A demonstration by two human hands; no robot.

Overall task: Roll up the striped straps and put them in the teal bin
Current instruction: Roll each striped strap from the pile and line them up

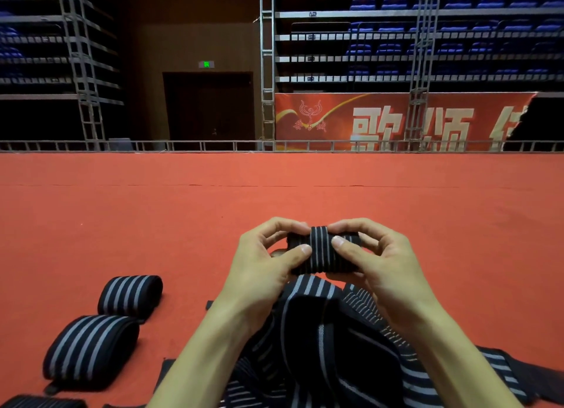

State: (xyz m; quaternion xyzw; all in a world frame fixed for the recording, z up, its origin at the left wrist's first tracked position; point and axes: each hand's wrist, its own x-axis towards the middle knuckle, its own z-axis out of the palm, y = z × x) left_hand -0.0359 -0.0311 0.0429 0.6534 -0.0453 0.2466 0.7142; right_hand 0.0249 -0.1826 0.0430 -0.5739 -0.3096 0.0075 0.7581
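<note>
Both hands hold a partly rolled black strap with grey stripes point(320, 250) above the red floor. My left hand point(262, 267) grips its left end, thumb on the front. My right hand point(378, 261) grips its right end the same way. The strap's loose tail runs down into a heap of unrolled striped straps point(320, 346) between my forearms. Two rolled straps lie on the floor at the left, one farther point(129, 294) and one nearer point(90, 346); part of a third point(39, 403) shows at the bottom edge. No teal bin is in view.
A wide red carpet point(274, 200) stretches ahead to a low metal rail point(213, 146). Beyond stand truss towers point(268, 56), a red banner point(396, 120), a dark doorway and tiers of blue seats.
</note>
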